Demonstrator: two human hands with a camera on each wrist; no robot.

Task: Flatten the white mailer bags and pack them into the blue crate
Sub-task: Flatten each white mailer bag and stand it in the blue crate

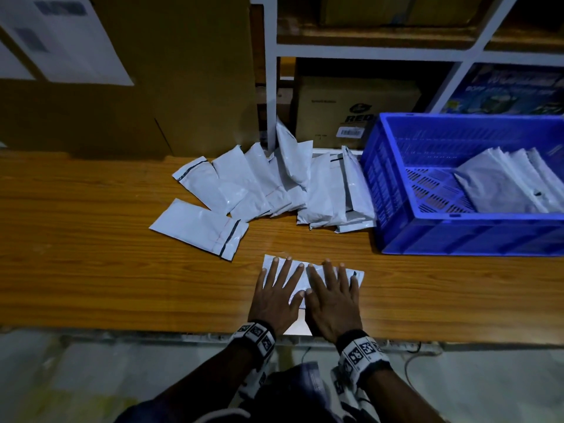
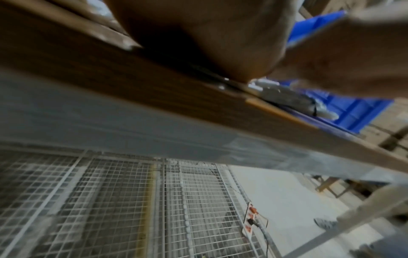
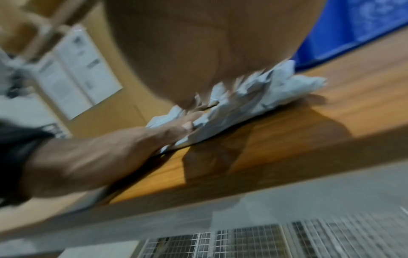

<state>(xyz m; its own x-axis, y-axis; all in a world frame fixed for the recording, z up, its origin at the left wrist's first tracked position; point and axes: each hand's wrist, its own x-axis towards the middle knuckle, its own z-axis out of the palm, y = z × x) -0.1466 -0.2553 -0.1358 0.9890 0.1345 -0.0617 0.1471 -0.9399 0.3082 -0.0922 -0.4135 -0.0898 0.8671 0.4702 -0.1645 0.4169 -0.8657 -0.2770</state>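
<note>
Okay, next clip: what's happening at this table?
A person presses both hands flat, left hand and right hand, on one crinkled white plastic mailer bag near the front edge of the wooden table. A loose pile of white mailer bags waits behind it. The blue plastic crate on the right already holds a few mailers.

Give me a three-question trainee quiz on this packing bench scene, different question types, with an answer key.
1. True or false: both hands press flat on one white mailer bag near the front edge of the wooden table.
2. Where do the packed bags lie? A) cardboard box B) blue crate C) floor
3. Fill in: the loose pile of mailer bags sits to the crate's ____.

Key: 1 true: left hand and right hand, fingers straight. 2 B. 3 left.
</note>
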